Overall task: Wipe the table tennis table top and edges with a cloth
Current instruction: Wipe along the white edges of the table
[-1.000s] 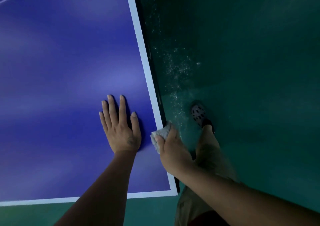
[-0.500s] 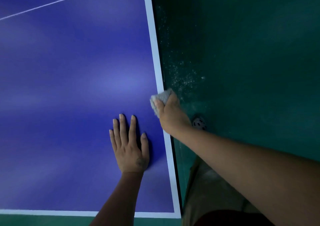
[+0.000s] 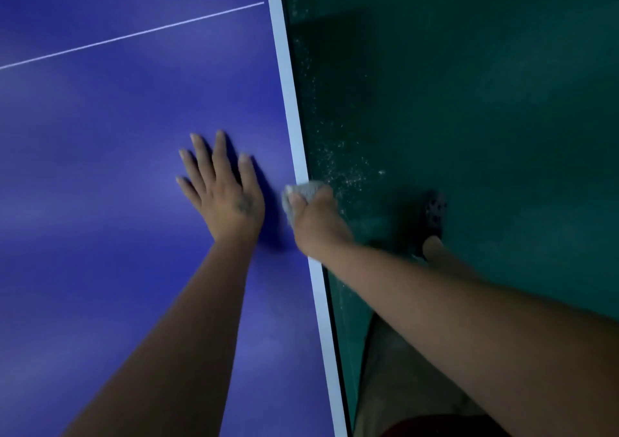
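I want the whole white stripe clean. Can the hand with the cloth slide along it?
Probably yes. The right hand grips the cloth right on the white stripe, nothing lies on the stripe ahead, and the left hand rests flat on the blue top, off to the side.

The right hand (image 3: 318, 224) grips a wadded grey cloth (image 3: 303, 195) against the white side edge (image 3: 290, 101) of the blue table top (image 3: 117, 135), the cloth bulging out ahead of the thumb. Just left of that grip, the left hand (image 3: 224, 195) lies flat on the blue, fingers straight. Right of the grip, pale specks (image 3: 345, 172) dot the green floor (image 3: 485, 101), and a dark perforated shoe (image 3: 434, 210) stands farther right.
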`<action>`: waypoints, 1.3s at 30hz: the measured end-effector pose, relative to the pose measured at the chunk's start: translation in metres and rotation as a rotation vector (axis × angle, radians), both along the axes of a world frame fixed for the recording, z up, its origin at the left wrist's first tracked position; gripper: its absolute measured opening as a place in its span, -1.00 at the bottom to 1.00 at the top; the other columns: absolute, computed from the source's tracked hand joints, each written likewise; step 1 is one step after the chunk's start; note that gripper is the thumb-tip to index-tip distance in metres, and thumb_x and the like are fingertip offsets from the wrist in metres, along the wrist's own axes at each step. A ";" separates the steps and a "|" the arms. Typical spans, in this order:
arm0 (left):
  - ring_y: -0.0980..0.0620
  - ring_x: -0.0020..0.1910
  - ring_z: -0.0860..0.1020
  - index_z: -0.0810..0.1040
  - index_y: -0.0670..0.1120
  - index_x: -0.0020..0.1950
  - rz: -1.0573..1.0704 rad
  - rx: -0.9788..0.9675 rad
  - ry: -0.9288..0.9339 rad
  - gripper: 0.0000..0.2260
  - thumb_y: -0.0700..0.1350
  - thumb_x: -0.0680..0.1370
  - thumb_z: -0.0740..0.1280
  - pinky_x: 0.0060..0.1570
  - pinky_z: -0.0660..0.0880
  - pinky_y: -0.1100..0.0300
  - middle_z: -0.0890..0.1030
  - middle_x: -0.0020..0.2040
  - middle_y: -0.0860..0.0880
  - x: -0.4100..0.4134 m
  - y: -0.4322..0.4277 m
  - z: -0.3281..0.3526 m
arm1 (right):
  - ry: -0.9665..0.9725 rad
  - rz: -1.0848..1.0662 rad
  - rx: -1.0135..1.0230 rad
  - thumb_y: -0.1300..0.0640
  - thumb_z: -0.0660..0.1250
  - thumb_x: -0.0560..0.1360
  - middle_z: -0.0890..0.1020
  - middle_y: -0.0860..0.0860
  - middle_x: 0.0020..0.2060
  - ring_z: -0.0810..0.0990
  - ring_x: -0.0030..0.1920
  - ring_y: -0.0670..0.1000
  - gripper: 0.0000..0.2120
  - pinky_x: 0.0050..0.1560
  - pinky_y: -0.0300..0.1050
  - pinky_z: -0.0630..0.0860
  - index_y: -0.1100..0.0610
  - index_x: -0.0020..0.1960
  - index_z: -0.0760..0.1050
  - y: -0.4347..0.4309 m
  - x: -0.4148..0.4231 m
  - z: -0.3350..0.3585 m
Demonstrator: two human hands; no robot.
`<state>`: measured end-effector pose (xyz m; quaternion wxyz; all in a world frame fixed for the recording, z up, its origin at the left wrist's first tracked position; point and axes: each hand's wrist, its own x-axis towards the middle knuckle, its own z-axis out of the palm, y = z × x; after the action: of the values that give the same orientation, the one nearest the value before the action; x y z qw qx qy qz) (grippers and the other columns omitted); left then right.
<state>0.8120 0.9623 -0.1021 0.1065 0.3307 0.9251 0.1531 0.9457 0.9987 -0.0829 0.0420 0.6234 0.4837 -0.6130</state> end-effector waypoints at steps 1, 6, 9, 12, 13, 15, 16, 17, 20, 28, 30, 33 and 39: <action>-0.14 0.76 -0.05 0.19 0.07 0.75 -0.018 -0.038 0.051 -0.47 0.14 0.76 0.06 0.68 -0.17 -0.21 0.04 0.77 -0.05 -0.010 0.019 -0.004 | 0.025 0.009 0.013 -0.25 0.12 0.74 0.49 0.10 0.15 0.55 0.08 0.14 -0.60 0.20 0.12 0.52 0.09 0.28 0.34 0.021 -0.011 -0.003; -0.14 0.76 -0.09 0.08 0.15 0.77 0.002 -0.119 0.173 -0.48 0.14 0.78 -0.06 0.68 -0.16 -0.24 -0.02 0.78 -0.02 -0.043 0.085 -0.013 | -0.014 0.061 0.072 -0.25 0.09 0.75 0.48 0.16 0.33 0.60 0.21 0.27 -0.52 0.13 0.08 0.48 0.11 0.44 0.24 0.057 -0.024 -0.003; -0.14 0.76 -0.12 0.05 0.15 0.77 0.039 -0.127 0.149 -0.44 0.20 0.75 -0.07 0.68 -0.18 -0.26 -0.04 0.78 -0.02 -0.051 0.107 -0.013 | 0.099 0.058 0.093 -0.22 0.13 0.75 0.52 0.11 0.29 0.62 0.18 0.19 -0.52 0.13 0.08 0.52 0.06 0.52 0.21 0.022 0.002 0.002; -0.17 0.75 -0.13 0.03 0.14 0.77 0.052 -0.149 0.141 -0.39 0.27 0.72 -0.07 0.67 -0.20 -0.28 -0.06 0.78 -0.04 -0.057 0.128 -0.013 | 0.141 0.051 0.014 -0.14 0.17 0.75 0.51 0.12 0.34 0.60 0.29 0.21 -0.40 0.35 0.25 0.53 0.13 0.65 0.12 -0.016 0.024 -0.003; -0.19 0.75 -0.14 0.02 0.14 0.77 0.051 -0.157 0.143 -0.37 0.29 0.71 -0.07 0.67 -0.20 -0.29 -0.07 0.78 -0.04 -0.059 0.136 -0.012 | 0.105 0.088 0.012 -0.14 0.16 0.75 0.50 0.12 0.42 0.58 0.36 0.20 -0.37 0.40 0.21 0.51 0.10 0.69 0.07 -0.024 0.028 -0.003; -0.22 0.75 -0.15 0.01 0.13 0.78 0.051 -0.171 0.148 -0.35 0.32 0.70 -0.09 0.66 -0.20 -0.32 -0.08 0.78 -0.05 -0.065 0.154 -0.011 | 0.024 0.156 0.059 -0.16 0.14 0.75 0.38 0.08 0.58 0.51 0.48 0.13 -0.32 0.47 0.06 0.45 0.06 0.74 -0.03 -0.031 0.031 -0.003; -0.22 0.75 -0.15 0.01 0.13 0.78 0.051 -0.169 0.147 -0.34 0.33 0.69 -0.09 0.66 -0.20 -0.32 -0.08 0.78 -0.05 -0.068 0.163 -0.011 | 0.010 0.162 0.074 -0.16 0.13 0.75 0.33 0.07 0.63 0.47 0.52 0.11 -0.31 0.49 0.00 0.42 0.07 0.74 -0.05 -0.030 0.030 -0.002; -0.22 0.75 -0.14 0.02 0.14 0.77 0.053 -0.161 0.146 -0.33 0.34 0.69 -0.09 0.66 -0.20 -0.32 -0.07 0.78 -0.05 -0.072 0.171 -0.012 | 0.006 0.156 0.073 -0.15 0.12 0.75 0.32 0.08 0.63 0.47 0.53 0.11 -0.32 0.49 -0.02 0.42 0.09 0.73 -0.03 -0.026 0.026 -0.003; -0.21 0.75 -0.11 0.06 0.14 0.77 0.075 -0.122 0.147 -0.31 0.36 0.67 -0.08 0.67 -0.19 -0.30 -0.03 0.78 -0.04 -0.080 0.186 -0.015 | 0.017 0.074 0.053 -0.19 0.14 0.73 0.50 0.08 0.45 0.59 0.32 0.13 -0.39 0.34 0.05 0.52 0.11 0.65 0.15 0.005 0.005 -0.004; -0.15 0.75 -0.04 0.14 0.16 0.75 0.104 -0.097 0.172 -0.39 0.32 0.71 -0.02 0.68 -0.13 -0.25 0.05 0.77 -0.02 -0.084 0.193 -0.013 | -0.024 -0.012 0.059 -0.33 0.03 0.72 0.51 0.15 0.33 0.58 0.11 0.21 -0.54 0.05 0.06 0.40 0.06 0.30 0.28 0.143 -0.075 -0.003; -0.15 0.75 -0.01 0.19 0.15 0.74 0.122 -0.079 0.175 -0.41 0.29 0.71 0.03 0.68 -0.12 -0.23 0.09 0.77 -0.03 -0.085 0.194 -0.014 | -0.043 -0.026 0.066 -0.36 0.02 0.71 0.49 0.18 0.40 0.59 0.23 0.29 -0.47 0.05 0.08 0.34 0.09 0.34 0.29 0.183 -0.098 -0.005; -0.15 0.75 0.02 0.25 0.13 0.73 0.140 -0.065 0.171 -0.41 0.26 0.70 0.09 0.69 -0.11 -0.22 0.13 0.76 -0.04 -0.084 0.195 -0.013 | -0.068 -0.007 0.053 -0.35 0.01 0.71 0.46 0.23 0.44 0.58 0.29 0.33 -0.42 0.06 0.07 0.34 0.14 0.39 0.27 0.238 -0.127 -0.008; -0.14 0.75 0.02 0.27 0.10 0.72 0.134 -0.065 0.182 -0.45 0.20 0.73 0.13 0.69 -0.09 -0.20 0.13 0.76 -0.05 -0.082 0.194 -0.011 | -0.033 -0.036 0.053 -0.35 0.00 0.72 0.41 0.21 0.49 0.54 0.35 0.30 -0.36 0.13 0.08 0.37 0.16 0.50 0.22 0.324 -0.172 -0.012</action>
<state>0.7301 1.1564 -0.1132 0.0222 0.2770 0.9555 0.0993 0.7734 1.3227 -0.0945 0.0223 0.6430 0.4876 -0.5902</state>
